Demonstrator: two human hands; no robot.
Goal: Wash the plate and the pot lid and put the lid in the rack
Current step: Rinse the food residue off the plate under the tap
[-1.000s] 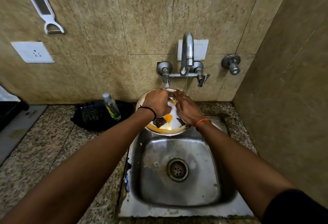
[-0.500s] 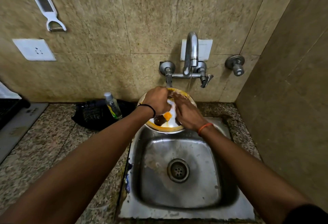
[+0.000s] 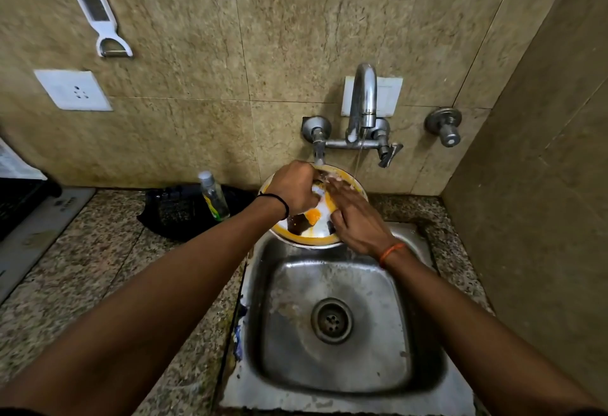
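Up at the far edge of the sink [image 3: 263,284], both hands were busy on the plate [image 3: 307,240]. The left hand [image 3: 294,190] was curled tight around the plate's upper left rim, holding it tilted under the tap [image 3: 363,99]. A black band sat on that wrist. The right hand [image 3: 353,218] lay flat on the plate's face, fingers [image 3: 339,185] spread out and straight, not gripping anything. An orange band was on that wrist. Between the two hands, the plate showed white with a yellow rim, an orange spot and dark patches. A thin stream of water [image 3: 359,155] ran down from the tap just above the right hand's fingertips. The picture was blurry there, so I could not tell if the water hit the fingers or the plate. Left of the left hand, a small clear bottle [image 3: 214,195] stood on the stone counter [image 3: 82,267], in front of a black thing I could not make out.
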